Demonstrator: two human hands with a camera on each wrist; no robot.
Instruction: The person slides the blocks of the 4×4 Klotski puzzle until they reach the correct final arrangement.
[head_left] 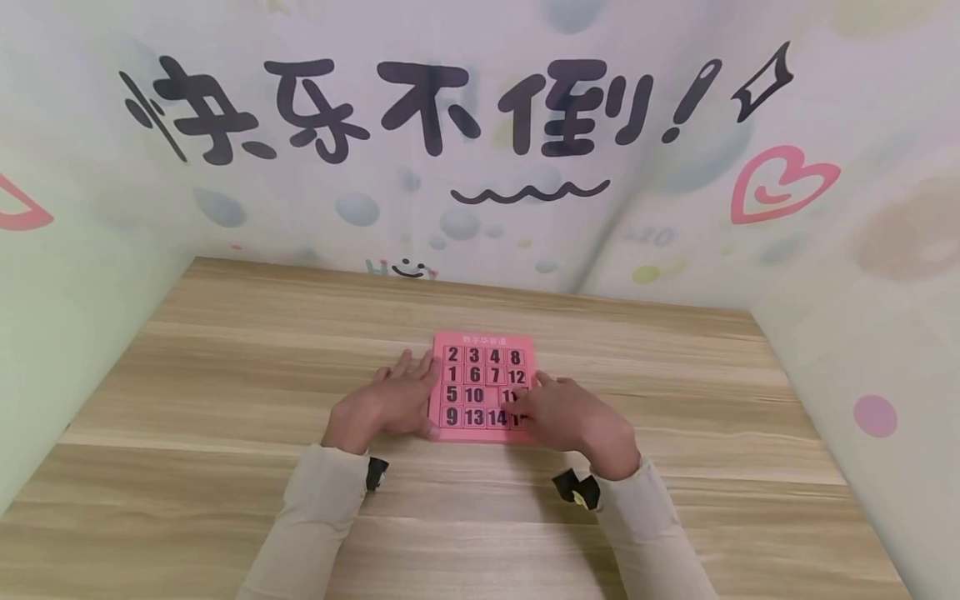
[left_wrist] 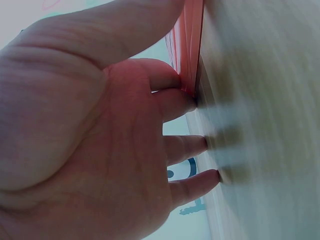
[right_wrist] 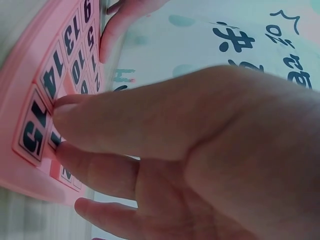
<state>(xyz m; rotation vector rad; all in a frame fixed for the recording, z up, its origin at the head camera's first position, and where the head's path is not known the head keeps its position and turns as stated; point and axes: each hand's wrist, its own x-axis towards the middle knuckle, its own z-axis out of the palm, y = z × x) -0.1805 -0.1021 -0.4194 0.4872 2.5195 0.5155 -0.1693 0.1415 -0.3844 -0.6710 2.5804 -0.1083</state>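
Observation:
A pink number slide puzzle [head_left: 480, 435] lies flat on the wooden table, with black numbers on its square tiles. Along its left side rests my left hand [head_left: 390, 402]; the thumb touches near the lower left corner, and fingertips meet the edge [left_wrist: 192, 47] in the left wrist view. My right hand [head_left: 566, 412] reaches over the right side, its fingertips on the 11 tile [head_left: 507, 396], partly covering it. Beside that tile, towards 10, a gap shows. The 15 tile [right_wrist: 33, 125] is plain in the right wrist view but partly hidden from the head.
The wooden table [head_left: 225, 358] spreads around the puzzle. Behind it stands a white printed backdrop [head_left: 480, 242] with large black characters. Pale walls close in the left and right sides. Small black pieces [head_left: 577, 489] sit at both cuffs.

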